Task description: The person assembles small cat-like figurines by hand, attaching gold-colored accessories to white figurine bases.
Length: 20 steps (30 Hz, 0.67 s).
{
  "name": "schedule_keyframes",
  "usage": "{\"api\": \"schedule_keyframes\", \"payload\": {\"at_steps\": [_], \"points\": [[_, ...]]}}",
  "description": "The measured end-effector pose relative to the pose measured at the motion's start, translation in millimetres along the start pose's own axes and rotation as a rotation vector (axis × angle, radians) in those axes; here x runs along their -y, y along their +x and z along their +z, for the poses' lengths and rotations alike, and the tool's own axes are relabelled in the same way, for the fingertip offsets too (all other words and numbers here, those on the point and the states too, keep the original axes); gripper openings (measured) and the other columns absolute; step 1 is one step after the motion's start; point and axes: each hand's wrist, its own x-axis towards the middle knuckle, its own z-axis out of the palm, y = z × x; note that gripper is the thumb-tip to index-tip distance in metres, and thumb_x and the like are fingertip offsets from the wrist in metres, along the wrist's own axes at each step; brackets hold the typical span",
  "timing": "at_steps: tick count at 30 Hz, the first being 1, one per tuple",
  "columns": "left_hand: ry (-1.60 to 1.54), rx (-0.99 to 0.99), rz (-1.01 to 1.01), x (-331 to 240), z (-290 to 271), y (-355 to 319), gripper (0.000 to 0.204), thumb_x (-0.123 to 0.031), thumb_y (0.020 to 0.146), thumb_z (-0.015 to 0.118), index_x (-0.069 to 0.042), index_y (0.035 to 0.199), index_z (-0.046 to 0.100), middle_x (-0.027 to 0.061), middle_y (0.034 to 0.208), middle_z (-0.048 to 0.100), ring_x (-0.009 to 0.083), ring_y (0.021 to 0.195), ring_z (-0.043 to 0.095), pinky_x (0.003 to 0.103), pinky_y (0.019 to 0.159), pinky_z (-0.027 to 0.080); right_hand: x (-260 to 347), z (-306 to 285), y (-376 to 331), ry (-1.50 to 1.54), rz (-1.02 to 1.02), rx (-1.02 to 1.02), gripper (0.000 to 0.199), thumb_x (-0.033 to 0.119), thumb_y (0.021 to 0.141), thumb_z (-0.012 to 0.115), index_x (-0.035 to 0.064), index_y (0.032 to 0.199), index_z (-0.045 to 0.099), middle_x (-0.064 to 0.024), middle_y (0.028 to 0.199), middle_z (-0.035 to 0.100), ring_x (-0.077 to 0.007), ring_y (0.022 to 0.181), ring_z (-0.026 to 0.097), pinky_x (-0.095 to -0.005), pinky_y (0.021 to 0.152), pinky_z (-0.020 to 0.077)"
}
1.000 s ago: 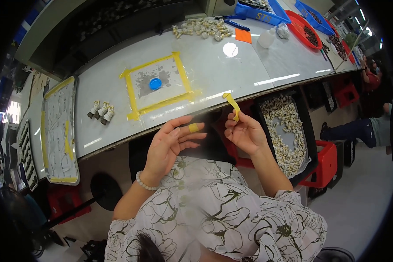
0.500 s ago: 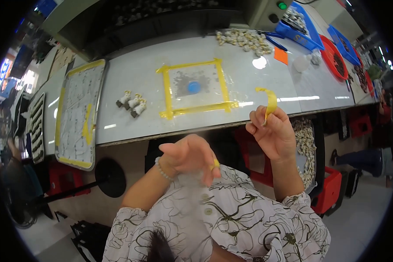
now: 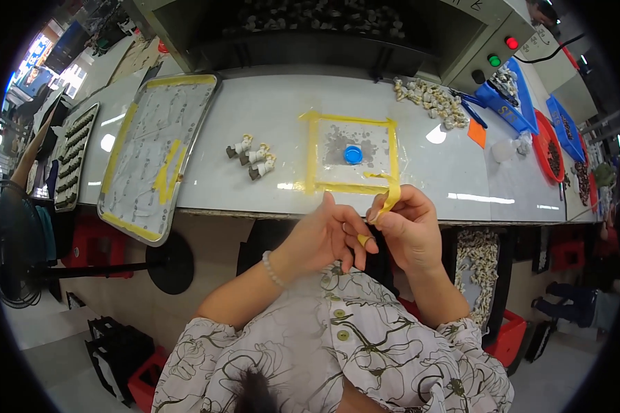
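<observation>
My right hand (image 3: 415, 237) pinches a curling strip of yellow tape (image 3: 393, 194) between thumb and fingers, just over the table's front edge. Close beside it on the left, my left hand (image 3: 315, 237) has its fingers apart and slightly bent, palm turned inward. A small piece of yellow tape (image 3: 363, 240) is on one of its fingers. Beyond the hands lies a clear sheet (image 3: 375, 171) framed with yellow tape, with grey blotches and a round blue cap-like piece (image 3: 353, 155) in the middle. Several small white-and-brown pieces (image 3: 260, 157) lie to its left.
A metal tray (image 3: 210, 93) edged with yellow tape stands at the left. At the back right are a heap of small whitish pieces (image 3: 430, 100), an orange square (image 3: 477, 133), blue bins (image 3: 523, 113) and a red basin (image 3: 545, 148). A fan (image 3: 14, 241) stands far left.
My right hand has moved left with the tape strip, and my left hand has come up and right toward it. The view has shifted, so the table things sit farther right.
</observation>
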Motion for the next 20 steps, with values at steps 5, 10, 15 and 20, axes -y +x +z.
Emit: {"api": "schedule_keyframes", "payload": {"at_steps": [5,10,15,20], "points": [[0.078,0.029,-0.126,-16,14,-6,0.071,-0.061,0.093,0.022,0.0,0.09,0.059,0.0256,0.088,0.063,0.0328,0.063,0.065,0.031,0.045,0.051,8,-1,15,-0.136,0.075,0.106,0.016,-0.003,0.074,0.068,0.0004,0.087,0.06,-0.0107,0.094,0.06,-0.0177,0.088,0.057,-0.0305,0.081,0.0473],[-0.175,0.055,-0.255,-23,14,-9,0.07,-0.046,0.098,0.016,0.011,0.098,0.056,0.0353,0.094,0.059,0.0405,0.072,0.066,0.035,0.048,0.057,19,6,28,-0.194,0.143,0.211,0.014,-0.003,0.072,0.07,0.0011,0.083,0.063,-0.0096,0.105,0.056,-0.0186,0.098,0.054,-0.0316,0.09,0.0421],[-0.252,0.1,-0.282,-27,15,-10,0.069,-0.043,0.099,0.017,0.015,0.103,0.054,0.0371,0.096,0.057,0.0423,0.073,0.065,0.036,0.049,0.058,20,3,42,-0.325,0.146,0.3,0.013,-0.002,0.07,0.072,0.0014,0.081,0.066,-0.0093,0.109,0.054,-0.0191,0.102,0.052,-0.0323,0.094,0.039],[-0.314,0.131,-0.299,-32,14,-7,0.069,-0.043,0.097,0.019,0.016,0.107,0.053,0.0388,0.1,0.055,0.0443,0.076,0.065,0.038,0.05,0.058,20,0,52,-0.394,0.277,0.379,0.012,0.001,0.071,0.072,0.0024,0.081,0.066,-0.0094,0.113,0.053,-0.0203,0.105,0.051,-0.0332,0.094,0.0388]]}}
